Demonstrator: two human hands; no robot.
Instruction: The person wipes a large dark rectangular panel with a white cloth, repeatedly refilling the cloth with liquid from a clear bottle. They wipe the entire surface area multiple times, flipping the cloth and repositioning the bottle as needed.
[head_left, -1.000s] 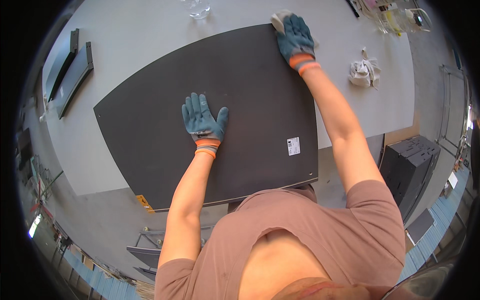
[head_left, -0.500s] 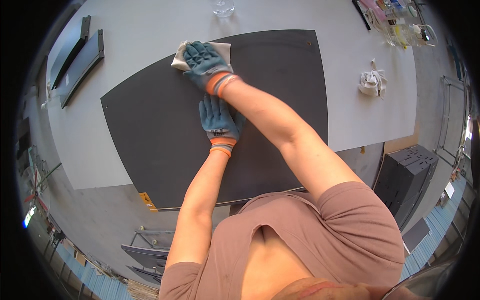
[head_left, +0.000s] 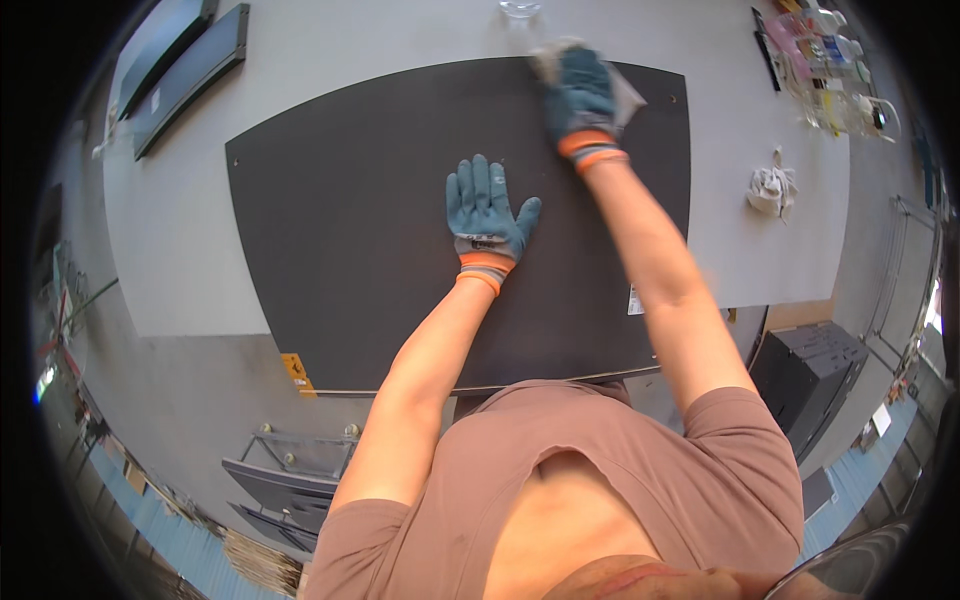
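Observation:
A large dark grey panel (head_left: 350, 220) with a curved far edge lies on the light table (head_left: 175, 270) before me. My left hand (head_left: 487, 208), in a blue-grey glove with an orange cuff, rests flat near its middle, fingers stretched and thumb out. Toward the far right edge of the panel, my right hand (head_left: 583, 95), gloved alike, presses a whitish cloth (head_left: 627, 98) down with its palm and fingers. Cloth shows on both sides of that hand. Motion blurs the right hand, and the part of the cloth beneath it is hidden.
Two narrow dark curved pieces (head_left: 195, 80) lie at the far left. A crumpled white cloth (head_left: 772, 190) sits right of the panel; clear bottles (head_left: 835, 105) cluster beyond it. At the far edge stands a clear glass vessel (head_left: 520, 8). Black boxes (head_left: 805, 375) are stacked lower right.
My right hand has swept the cloth rightward along the panel's far edge. My left hand now appears farther right, apart from the right arm. The view has shifted slightly.

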